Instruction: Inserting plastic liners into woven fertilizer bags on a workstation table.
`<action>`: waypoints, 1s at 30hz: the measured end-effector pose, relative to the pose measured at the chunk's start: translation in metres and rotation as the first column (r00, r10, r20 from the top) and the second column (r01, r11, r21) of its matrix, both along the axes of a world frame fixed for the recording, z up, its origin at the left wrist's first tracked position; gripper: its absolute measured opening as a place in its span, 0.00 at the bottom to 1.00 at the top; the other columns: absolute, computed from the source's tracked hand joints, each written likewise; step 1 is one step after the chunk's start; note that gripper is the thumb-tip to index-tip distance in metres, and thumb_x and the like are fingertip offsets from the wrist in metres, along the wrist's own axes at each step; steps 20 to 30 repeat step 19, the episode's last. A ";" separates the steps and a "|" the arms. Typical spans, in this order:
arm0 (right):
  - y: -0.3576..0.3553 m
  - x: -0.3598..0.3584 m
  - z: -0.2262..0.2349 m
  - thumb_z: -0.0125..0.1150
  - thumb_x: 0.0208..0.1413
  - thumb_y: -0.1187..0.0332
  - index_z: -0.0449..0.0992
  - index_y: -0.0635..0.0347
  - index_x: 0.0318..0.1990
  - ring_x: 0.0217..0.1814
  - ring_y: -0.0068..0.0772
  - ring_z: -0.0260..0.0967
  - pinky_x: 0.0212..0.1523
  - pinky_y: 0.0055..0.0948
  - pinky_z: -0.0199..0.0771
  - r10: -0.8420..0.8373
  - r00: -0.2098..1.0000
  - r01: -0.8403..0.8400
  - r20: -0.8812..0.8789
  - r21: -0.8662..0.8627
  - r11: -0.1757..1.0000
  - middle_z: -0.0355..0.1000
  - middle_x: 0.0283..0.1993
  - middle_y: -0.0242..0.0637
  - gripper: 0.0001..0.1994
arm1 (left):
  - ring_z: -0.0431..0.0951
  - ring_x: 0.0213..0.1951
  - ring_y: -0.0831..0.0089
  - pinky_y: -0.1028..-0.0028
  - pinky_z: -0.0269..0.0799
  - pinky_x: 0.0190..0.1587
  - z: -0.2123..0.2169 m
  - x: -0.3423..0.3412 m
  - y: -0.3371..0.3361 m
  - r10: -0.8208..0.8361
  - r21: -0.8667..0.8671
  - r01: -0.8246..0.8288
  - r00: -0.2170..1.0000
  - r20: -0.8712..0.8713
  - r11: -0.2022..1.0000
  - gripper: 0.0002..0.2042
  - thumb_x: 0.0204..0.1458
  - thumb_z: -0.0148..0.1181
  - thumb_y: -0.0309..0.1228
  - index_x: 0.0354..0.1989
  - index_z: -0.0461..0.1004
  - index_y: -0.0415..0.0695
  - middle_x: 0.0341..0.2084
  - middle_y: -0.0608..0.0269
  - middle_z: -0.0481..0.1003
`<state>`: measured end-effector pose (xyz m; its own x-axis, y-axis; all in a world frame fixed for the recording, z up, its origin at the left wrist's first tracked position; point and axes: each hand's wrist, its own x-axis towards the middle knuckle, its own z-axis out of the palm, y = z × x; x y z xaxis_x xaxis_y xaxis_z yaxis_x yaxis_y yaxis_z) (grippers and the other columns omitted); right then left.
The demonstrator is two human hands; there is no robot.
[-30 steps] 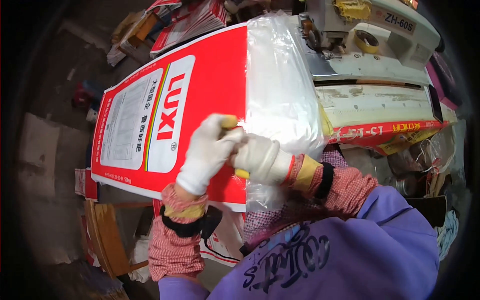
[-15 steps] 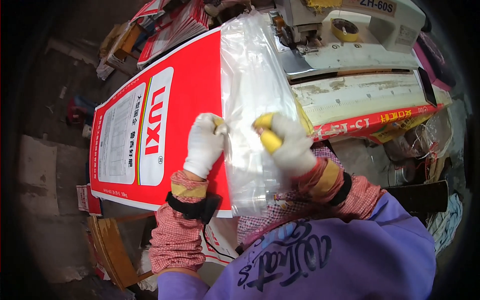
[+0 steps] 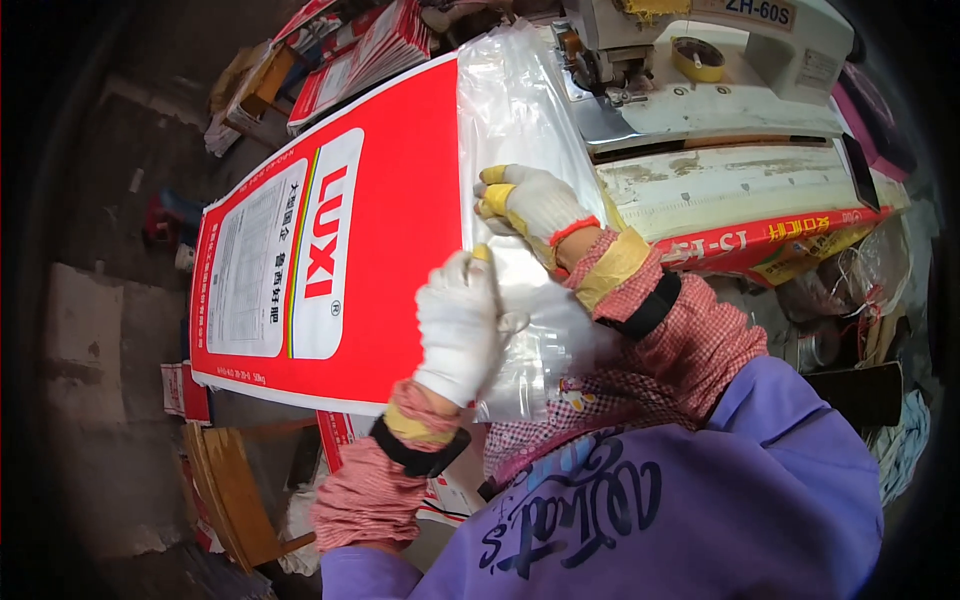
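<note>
A large red and white printed bag (image 3: 410, 150) lies before me, with a clear plastic liner (image 3: 510, 110) sticking out at its right end. My left hand (image 3: 455, 325), in a white glove, rests over the seam where bag and liner meet. Its thumb stands apart from the index finger, and its other fingers are partly hidden. Farther up and to the right, my right hand (image 3: 530, 210) has its yellow-tipped glove fingers curled onto the liner, closed on the plastic.
A white sewing machine (image 3: 620, 45) stands at the far right, with a roll of yellow tape (image 3: 697, 60) on its base. Stacked printed bags (image 3: 370, 70) lie at the back left. A wooden stool (image 3: 232, 490) stands at the lower left. A dark phone-like slab (image 3: 857, 170) leans at the right.
My right hand has moved up and left over the liner. My left hand has shifted right and down, and its thumb now sticks out. The bag has slid slightly right.
</note>
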<state>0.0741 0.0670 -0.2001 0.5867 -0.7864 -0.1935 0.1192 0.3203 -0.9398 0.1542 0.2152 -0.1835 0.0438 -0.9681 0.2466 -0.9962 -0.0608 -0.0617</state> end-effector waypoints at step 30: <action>0.055 -0.003 0.046 0.63 0.47 0.53 0.81 0.52 0.37 0.33 0.35 0.76 0.37 0.32 0.73 0.209 0.815 -0.438 -0.541 -0.339 0.833 0.78 0.32 0.42 0.16 | 0.68 0.28 0.82 0.80 0.64 0.34 0.036 0.064 0.012 -0.060 -0.088 -0.228 0.127 -0.990 0.970 0.06 0.57 0.56 0.29 0.36 0.72 0.39 0.26 0.69 0.72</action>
